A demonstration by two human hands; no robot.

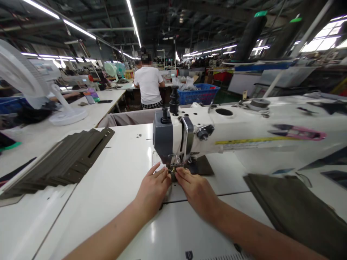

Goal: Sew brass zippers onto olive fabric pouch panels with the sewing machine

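Both hands meet at the needle area of a white sewing machine (173, 133). My left hand (153, 187) lies just left of the presser foot, its fingertips pressed close together on a dark olive fabric piece (204, 166). From the right, my right hand (199, 191) has its fingers bunched on the same piece, near the foot. Part of this fabric reaches out flat to the right beneath the machine head. My fingers hide its near edge, and the needle tip cannot be made out.
A fanned stack of olive fabric panels (78, 155) lies left; more folded olive fabric (295, 209) lies right. Beyond are a white fan (67, 115), a blue basket (197, 94) and a person in a white shirt (149, 85). Thread cones (251, 38) stand upper right.
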